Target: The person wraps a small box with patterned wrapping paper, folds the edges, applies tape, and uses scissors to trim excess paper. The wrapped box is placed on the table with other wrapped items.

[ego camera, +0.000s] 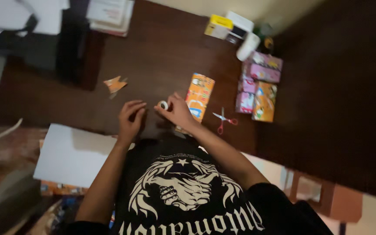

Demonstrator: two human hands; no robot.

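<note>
Pinching tape roll (164, 105): right hand (179, 112) | left hand (130, 118) curled | dark wooden table (162, 52), dim room

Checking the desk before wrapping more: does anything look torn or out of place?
A ragged orange paper scrap lies alone on the table, away from the wrapped boxes. The scissors lie open. Nothing is spilled.

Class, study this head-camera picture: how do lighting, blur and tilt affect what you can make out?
Head view: dim and warm, the dark table swallowing detail; soft blur on both hands, the right hand at a small tape roll, the left hand beside it; frame tilted; the white sheet and red-handled scissors stand out brightest.
</note>
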